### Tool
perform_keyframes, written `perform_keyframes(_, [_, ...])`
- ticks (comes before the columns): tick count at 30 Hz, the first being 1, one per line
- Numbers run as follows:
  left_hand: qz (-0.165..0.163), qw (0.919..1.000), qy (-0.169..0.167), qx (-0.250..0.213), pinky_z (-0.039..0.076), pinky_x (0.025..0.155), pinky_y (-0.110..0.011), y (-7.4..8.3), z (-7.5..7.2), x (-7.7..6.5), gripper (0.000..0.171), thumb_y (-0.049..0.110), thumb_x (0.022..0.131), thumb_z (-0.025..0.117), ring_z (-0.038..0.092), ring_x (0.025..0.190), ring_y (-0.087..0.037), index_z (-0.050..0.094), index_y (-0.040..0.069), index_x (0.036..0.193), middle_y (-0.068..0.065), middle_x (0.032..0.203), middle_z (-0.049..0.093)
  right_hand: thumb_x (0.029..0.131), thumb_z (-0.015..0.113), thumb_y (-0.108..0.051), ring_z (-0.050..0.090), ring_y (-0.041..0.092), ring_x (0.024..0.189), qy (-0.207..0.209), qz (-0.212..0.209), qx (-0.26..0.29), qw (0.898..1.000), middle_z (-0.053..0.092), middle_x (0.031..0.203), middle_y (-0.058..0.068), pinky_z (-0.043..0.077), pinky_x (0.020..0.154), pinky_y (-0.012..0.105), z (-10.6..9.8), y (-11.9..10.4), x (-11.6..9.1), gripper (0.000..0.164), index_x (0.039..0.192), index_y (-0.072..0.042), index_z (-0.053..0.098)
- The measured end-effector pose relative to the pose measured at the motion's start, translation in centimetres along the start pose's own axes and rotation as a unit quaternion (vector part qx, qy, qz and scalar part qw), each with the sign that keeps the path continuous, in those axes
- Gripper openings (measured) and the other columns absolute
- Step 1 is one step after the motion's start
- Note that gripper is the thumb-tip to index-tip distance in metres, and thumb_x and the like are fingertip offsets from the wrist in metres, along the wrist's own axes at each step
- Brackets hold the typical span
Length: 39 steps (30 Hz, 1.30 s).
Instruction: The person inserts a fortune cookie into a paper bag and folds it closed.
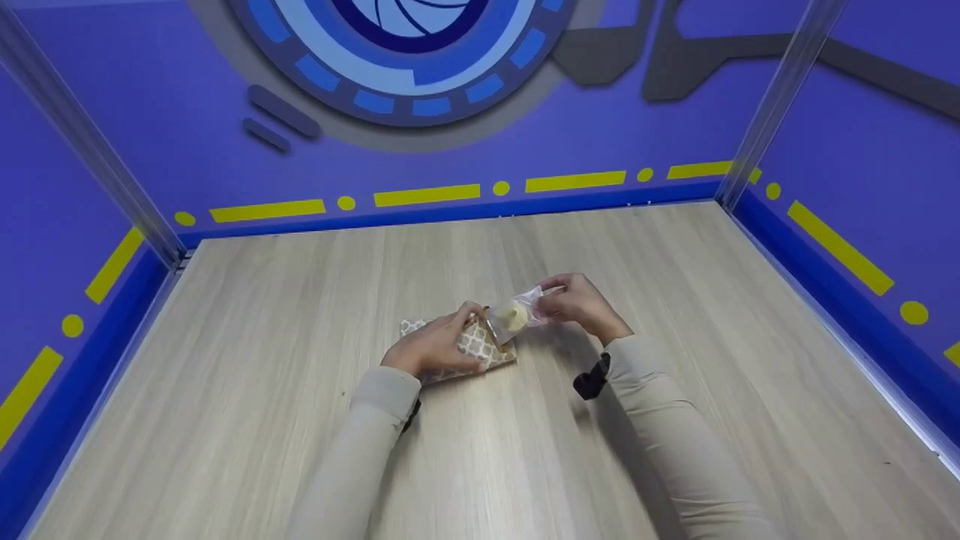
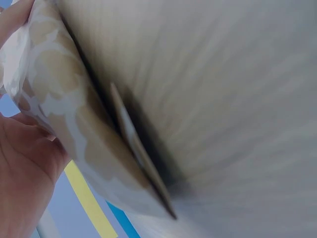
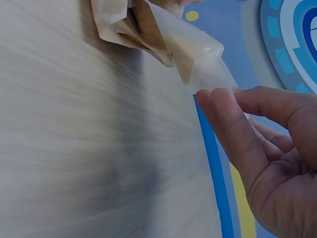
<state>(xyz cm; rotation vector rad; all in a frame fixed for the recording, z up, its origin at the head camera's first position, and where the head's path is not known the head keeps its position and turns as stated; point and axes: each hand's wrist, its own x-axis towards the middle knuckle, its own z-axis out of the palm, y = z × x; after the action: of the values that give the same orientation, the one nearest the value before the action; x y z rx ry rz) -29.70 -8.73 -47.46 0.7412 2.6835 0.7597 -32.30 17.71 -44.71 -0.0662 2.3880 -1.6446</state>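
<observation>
A small paper bag (image 1: 478,343) with a tan and white lattice pattern lies tilted near the middle of the table. My left hand (image 1: 433,346) grips it, thumb on the near side and fingers over the far edge. In the left wrist view the patterned side of the bag (image 2: 59,99) bulges, and a flap stands out from it. At the bag's right-hand mouth is a clear plastic packet (image 1: 516,315) with something round and pale yellow inside. My right hand (image 1: 581,306) pinches the packet's outer end. The right wrist view shows the thumb and fingertips on the translucent wrapper (image 3: 203,64).
Light wood-grain table (image 1: 255,360) lies under both hands. Blue-purple panels with yellow dashes (image 1: 427,195) rise at its back and sides, and metal posts (image 1: 772,112) stand at the back corners. A black strap (image 1: 592,379) hangs at the right cuff.
</observation>
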Motion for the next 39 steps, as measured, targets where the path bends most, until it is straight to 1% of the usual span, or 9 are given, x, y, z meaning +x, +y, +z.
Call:
perform_keyframes(6, [0.009,1.0,0.004,0.0,0.047,0.093,-0.044,0.0,-0.1,0.0,0.075,0.041,0.075,0.078,0.055,0.111,-0.024,0.032,0.031,0.134,-0.008,0.135,0.052,0.078,0.063,0.001,0.061,0.009,0.066,0.001,0.01,0.005,1.0,0.063,0.083,0.007,0.054,0.06,0.02,0.6,-0.2,0.1,0.042,0.118,0.011,0.056])
perform_keyframes(9, [0.013,0.9999,0.005,-0.004,0.047,0.092,-0.043,0.1,-0.1,-0.1,0.074,0.04,0.075,0.078,0.056,0.109,-0.024,0.032,0.03,0.133,-0.008,0.133,0.053,0.078,0.063,0.001,0.061,0.008,0.064,-0.002,0.014,0.01,1.0,0.064,0.08,0.006,0.053,0.059,0.02,0.9,-0.3,0.2,0.042,0.119,0.011,0.056])
perform_keyframes(13, [0.018,0.9998,0.005,-0.006,0.048,0.091,-0.042,0.1,-0.2,-0.2,0.074,0.038,0.075,0.078,0.056,0.107,-0.024,0.032,0.029,0.133,-0.008,0.131,0.054,0.079,0.064,0.002,0.062,0.01,0.064,-0.011,0.014,0.016,1.0,0.063,0.083,0.008,0.055,0.063,0.024,1.3,-0.2,0.3,0.043,0.12,0.011,0.055])
perform_keyframes(16, [0.02,0.9998,0.005,0.0,0.047,0.095,-0.044,0.0,-0.1,-0.2,0.075,0.039,0.075,0.078,0.056,0.113,-0.026,0.032,0.03,0.134,-0.009,0.134,0.052,0.079,0.063,0.003,0.062,0.01,0.063,-0.014,0.014,0.02,1.0,0.062,0.084,0.009,0.056,0.066,0.027,1.7,-0.2,0.3,0.041,0.119,0.011,0.056])
perform_keyframes(20, [0.018,0.9997,0.004,0.014,0.044,0.1,-0.046,-0.1,0.0,-0.1,0.078,0.043,0.075,0.077,0.052,0.124,-0.03,0.03,0.03,0.136,-0.011,0.141,0.049,0.08,0.061,0.004,0.06,0.009,0.059,-0.013,0.016,0.028,0.999,0.06,0.08,0.007,0.055,0.059,0.023,2.2,-0.2,0.3,0.037,0.116,0.01,0.055])
perform_keyframes(23, [0.016,0.9997,0.001,0.016,0.042,0.102,-0.047,-0.1,0.0,-0.1,0.079,0.043,0.075,0.077,0.049,0.127,-0.032,0.03,0.03,0.137,-0.012,0.143,0.047,0.079,0.061,0.004,0.059,0.009,0.057,-0.01,0.016,0.033,0.999,0.06,0.078,0.007,0.053,0.055,0.021,2.7,-0.1,0.2,0.034,0.112,0.009,0.056])
perform_keyframes(31, [0.001,0.9999,-0.003,0.015,0.042,0.103,-0.046,0.1,0.0,-0.1,0.079,0.043,0.075,0.077,0.048,0.129,-0.03,0.029,0.032,0.137,-0.009,0.145,0.046,0.077,0.063,0.002,0.061,0.011,0.061,-0.001,0.012,0.02,1.0,0.063,0.081,0.007,0.054,0.056,0.023,3.4,0.6,0.3,0.032,0.109,0.006,0.06])
perform_keyframes(34, [-0.004,0.9999,-0.002,0.013,0.042,0.102,-0.046,0.1,0.0,0.0,0.078,0.043,0.075,0.077,0.049,0.127,-0.03,0.029,0.034,0.136,-0.008,0.144,0.047,0.078,0.064,0.001,0.062,0.012,0.062,0.002,0.012,0.026,1.0,0.064,0.081,0.007,0.054,0.056,0.024,3.7,0.7,0.3,0.029,0.106,0.004,0.061])
perform_keyframes(39, [-0.005,0.9999,0.0,0.011,0.044,0.1,-0.046,0.1,0.0,0.0,0.077,0.044,0.074,0.077,0.052,0.123,-0.028,0.03,0.035,0.135,-0.008,0.141,0.049,0.079,0.064,0.001,0.064,0.012,0.063,-0.003,0.006,0.041,0.999,0.066,0.081,0.007,0.055,0.058,0.024,4.1,0.7,0.3,0.024,0.102,0.004,0.06])
